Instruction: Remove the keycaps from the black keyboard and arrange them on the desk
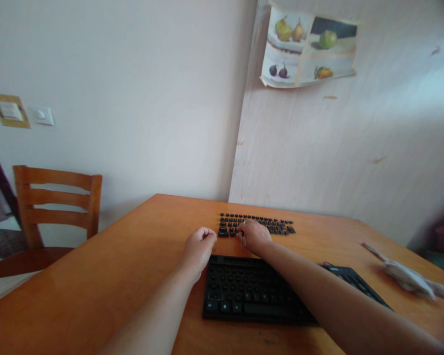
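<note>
the loose keys point(279, 229) are small and black, and they lie in rows on the far part of the tabletop point(133, 256). the right hand point(255, 236) is on them, toward the left end of the rows. its fingers bend down, and a thin pale bit shows by them, too small to name. i cannot tell if they grip a key. the left hand point(200, 246) is just left of the rows and a bit nearer. its fingers are curled in with the tips together, and i cannot tell if something tiny is inside.

to work well here, i think it is best to pinch one key at a time by its sides. go softly, so the next keys do not slide. keep the wrist up so the rows stay neat.

the keyboard point(244, 283) lies near, under the right arm point(311, 283). it is a bit like a tray for keys. its near row has flat keys and a long bar key point(264, 310), and much of the rest shows small stubs. the loose keys sit in no box or cup, just on the wood. a limp grey thing point(407, 278) lies at the right.
</note>
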{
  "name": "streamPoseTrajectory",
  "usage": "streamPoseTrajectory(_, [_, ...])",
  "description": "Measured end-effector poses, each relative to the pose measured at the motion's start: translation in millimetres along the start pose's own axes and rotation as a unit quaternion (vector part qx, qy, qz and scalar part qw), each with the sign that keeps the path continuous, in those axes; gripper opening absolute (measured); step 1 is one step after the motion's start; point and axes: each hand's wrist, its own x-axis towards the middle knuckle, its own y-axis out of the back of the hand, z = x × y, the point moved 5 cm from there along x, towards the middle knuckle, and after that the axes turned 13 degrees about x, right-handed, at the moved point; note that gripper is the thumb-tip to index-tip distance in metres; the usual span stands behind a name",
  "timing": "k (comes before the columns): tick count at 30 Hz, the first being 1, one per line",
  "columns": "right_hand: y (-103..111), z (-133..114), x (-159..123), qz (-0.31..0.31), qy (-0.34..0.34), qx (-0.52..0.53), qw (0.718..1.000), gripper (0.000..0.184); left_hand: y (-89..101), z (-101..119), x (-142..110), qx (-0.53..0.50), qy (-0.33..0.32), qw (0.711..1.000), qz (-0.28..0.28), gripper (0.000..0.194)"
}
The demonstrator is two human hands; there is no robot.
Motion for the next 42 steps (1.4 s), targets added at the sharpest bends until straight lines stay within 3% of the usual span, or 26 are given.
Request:
streamPoseTrajectory(8, [11.4, -8.4, -5.3, 0.001, 0.027, 0.019, 0.999, 0.031, 1.1, 1.5, -0.8, 0.023, -0.006, 1.000, 0.007, 0.010])
streamPoseTrajectory(17, [-3.3, -41.2, -8.5, -0.057, 0.100, 0.014, 0.993, 0.034, 0.7, -2.1, 3.6, 0.038, -0.018, 0.999, 0.011, 0.012])
streamPoseTrajectory(26, [-8.9, -49.7, -4.4, -0.074, 0.111, 0.005, 0.991, 0.034, 0.5, -0.7, 1.8, 0.031, -0.017, 0.999, 0.011, 0.010])
streamPoseTrajectory(35, [4.2, -47.8, -4.1, -0.025, 0.105, 0.080, 0.991, 0.029, 0.6, -1.6, 2.6, 0.047, -0.016, 0.999, 0.005, 0.011])
streamPoseTrajectory(42, [36.7, -13.0, -14.0, 0.090, 0.036, 0.205, 0.974, 0.020, 0.8, -0.4, 1.3, 0.035, -0.002, 0.999, 0.004, 0.012])
